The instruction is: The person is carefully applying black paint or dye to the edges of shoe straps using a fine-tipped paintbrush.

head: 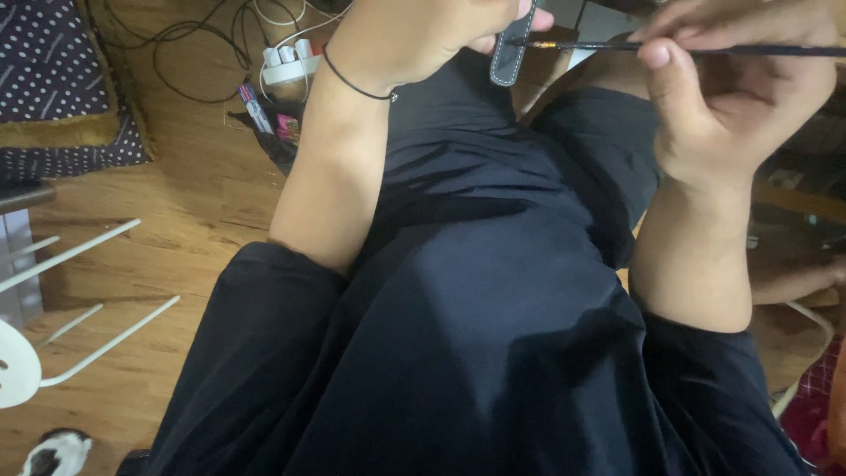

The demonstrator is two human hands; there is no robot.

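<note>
- Holding a small dark leather strap piece (509, 55) with pale stitching along its rim, the left hand (423, 35) is closed around its upper end at about twelve o'clock in the view; only the lower rounded end shows below the fingers.
- Pinched in the right hand (736, 88), at about one o'clock, is a thin paintbrush (705, 50) that lies nearly level, its fine tip touching the edge of the strap piece.
- Judging from this, the stroke should be light and run along the edge, with the left hand keeping the piece steady so the tip does not stray onto the stitched face.
- Both forearms hover over the black clothing (476, 308) on the lap; bracing the wrists would likely steady the brush.
- At eleven o'clock a white power strip (289, 60) with cables lies on the wooden floor (176, 229); a white chair frame (79, 291) stands at eight o'clock.
</note>
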